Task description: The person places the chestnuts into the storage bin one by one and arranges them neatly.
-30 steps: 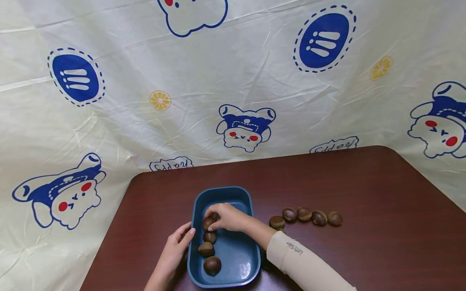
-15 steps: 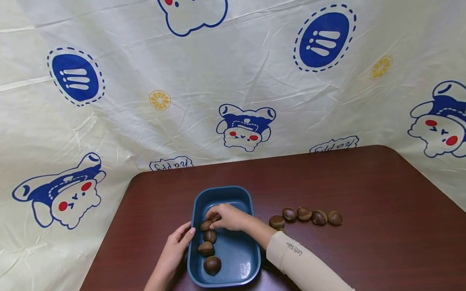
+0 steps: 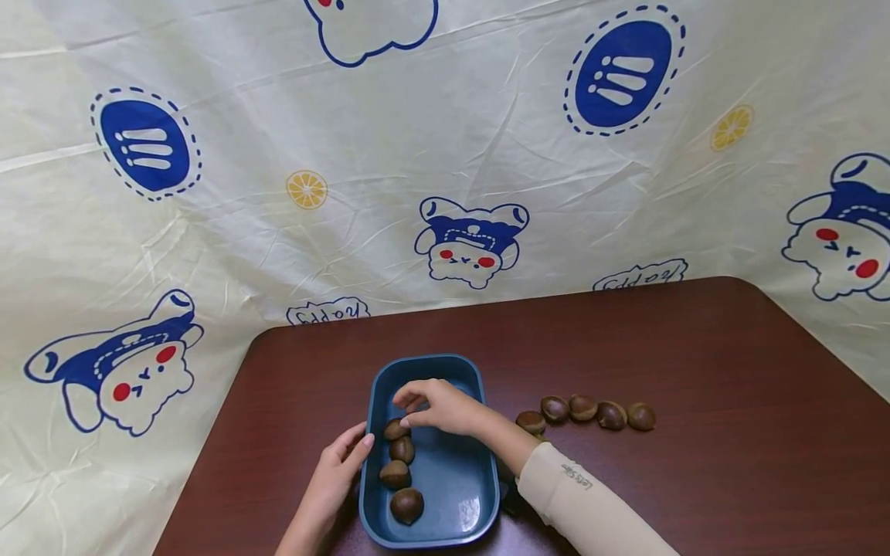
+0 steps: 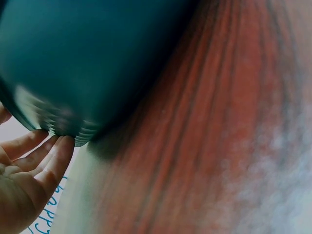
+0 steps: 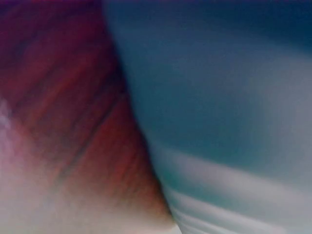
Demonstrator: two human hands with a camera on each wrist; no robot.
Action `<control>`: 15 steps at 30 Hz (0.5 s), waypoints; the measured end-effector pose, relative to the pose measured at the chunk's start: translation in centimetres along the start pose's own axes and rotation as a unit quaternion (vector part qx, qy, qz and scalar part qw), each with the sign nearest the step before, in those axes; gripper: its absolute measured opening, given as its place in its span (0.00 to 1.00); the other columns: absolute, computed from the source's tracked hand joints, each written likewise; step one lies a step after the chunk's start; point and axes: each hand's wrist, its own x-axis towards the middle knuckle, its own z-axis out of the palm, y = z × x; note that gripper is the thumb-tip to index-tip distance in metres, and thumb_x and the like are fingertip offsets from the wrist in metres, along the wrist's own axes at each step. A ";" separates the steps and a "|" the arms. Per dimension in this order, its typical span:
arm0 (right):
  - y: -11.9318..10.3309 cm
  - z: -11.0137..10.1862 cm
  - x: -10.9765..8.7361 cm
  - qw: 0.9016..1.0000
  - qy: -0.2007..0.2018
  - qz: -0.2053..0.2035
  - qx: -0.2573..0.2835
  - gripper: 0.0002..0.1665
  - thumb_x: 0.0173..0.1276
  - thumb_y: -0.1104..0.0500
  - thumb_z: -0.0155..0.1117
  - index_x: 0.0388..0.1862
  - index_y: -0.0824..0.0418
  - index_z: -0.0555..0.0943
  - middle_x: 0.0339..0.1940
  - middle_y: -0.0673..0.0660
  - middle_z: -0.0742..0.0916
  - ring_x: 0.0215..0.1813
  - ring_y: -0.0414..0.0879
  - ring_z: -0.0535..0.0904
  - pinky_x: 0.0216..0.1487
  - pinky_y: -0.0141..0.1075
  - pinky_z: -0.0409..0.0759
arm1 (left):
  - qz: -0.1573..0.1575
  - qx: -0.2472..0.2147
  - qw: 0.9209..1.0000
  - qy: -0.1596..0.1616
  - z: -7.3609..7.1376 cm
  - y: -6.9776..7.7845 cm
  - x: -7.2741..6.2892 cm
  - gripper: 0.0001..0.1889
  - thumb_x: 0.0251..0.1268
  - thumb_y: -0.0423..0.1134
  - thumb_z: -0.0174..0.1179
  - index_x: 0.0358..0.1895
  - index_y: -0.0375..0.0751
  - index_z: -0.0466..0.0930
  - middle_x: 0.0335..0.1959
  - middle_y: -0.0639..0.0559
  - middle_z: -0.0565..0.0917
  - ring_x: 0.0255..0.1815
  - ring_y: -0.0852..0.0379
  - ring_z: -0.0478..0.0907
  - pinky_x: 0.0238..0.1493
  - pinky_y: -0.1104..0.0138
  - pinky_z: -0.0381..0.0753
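Inside the blue tray (image 3: 452, 463), several brown chestnuts (image 3: 395, 474) stand in a column along the left wall. My right hand (image 3: 441, 407) is over the tray's far half, its loosely bent fingers just above and beside the farthest chestnut (image 3: 396, 429); nothing shows in its grasp. My left hand (image 3: 337, 467) rests against the tray's left side, fingertips at the rim. In the left wrist view the fingers (image 4: 51, 165) lie straight against the tray's outer wall (image 4: 92, 63). The right wrist view holds only the blurred tray side (image 5: 209, 107) and table, with no hand visible.
More chestnuts (image 3: 582, 408) form a bent row on the dark red-brown table (image 3: 695, 486), right of the tray and partly behind the right forearm. A white printed cloth (image 3: 375, 255) hangs behind the table's far edge.
The right fingers turned the farthest chestnut in the column, then came off it and rose slightly away. The left hand and the tray stay where they were.
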 end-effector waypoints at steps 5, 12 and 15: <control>-0.3 -0.7 -0.6 1.000 0.005 -0.012 0.028 0.20 0.60 0.58 0.62 0.51 0.64 0.75 0.48 0.58 0.80 0.48 0.48 0.76 0.46 0.32 0.74 | 0.000 0.004 1.000 0.003 0.0 0.0 0.0 0.26 0.65 0.46 0.51 0.59 0.29 0.65 0.50 0.36 0.75 0.46 0.47 0.74 0.44 0.60 0.75; -1.2 -2.2 -1.9 0.998 0.017 -0.023 0.052 0.20 0.61 0.58 0.61 0.52 0.63 0.74 0.49 0.59 0.79 0.51 0.51 0.75 0.47 0.34 0.74 | -0.001 0.001 1.000 0.002 0.0 0.0 0.0 0.26 0.65 0.45 0.51 0.60 0.28 0.65 0.51 0.35 0.74 0.46 0.47 0.75 0.44 0.61 0.75; -1.5 -3.0 -2.7 0.998 0.032 -0.020 0.052 0.21 0.61 0.58 0.62 0.53 0.61 0.74 0.49 0.55 0.80 0.51 0.50 0.75 0.48 0.35 0.74 | -0.003 0.002 1.000 0.000 0.0 0.1 0.0 0.27 0.65 0.46 0.51 0.60 0.28 0.64 0.51 0.35 0.74 0.46 0.47 0.75 0.45 0.60 0.75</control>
